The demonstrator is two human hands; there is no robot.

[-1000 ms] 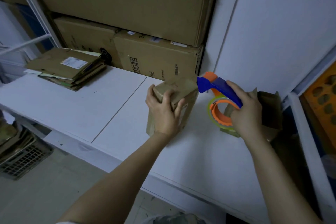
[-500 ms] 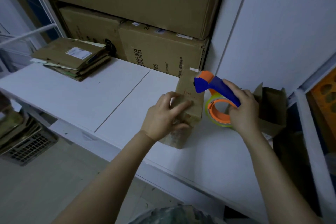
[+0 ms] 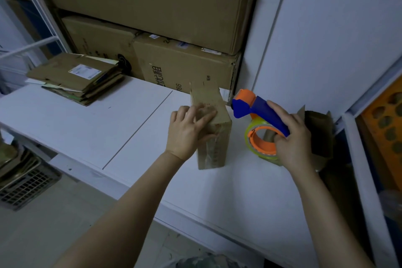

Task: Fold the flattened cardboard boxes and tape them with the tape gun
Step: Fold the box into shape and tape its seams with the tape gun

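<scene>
Matt brown cardboard box [image 3: 214,135], glossy plastic tape gun [image 3: 258,113], smooth white table [image 3: 87,124]

Storeroom; stacked cartons [image 3: 152,2]; shelving [image 3: 359,104]

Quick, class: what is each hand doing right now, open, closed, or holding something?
Left hand: open, fingers laid flat on the small cardboard box.
Right hand: closed around the tape gun handle.
</scene>
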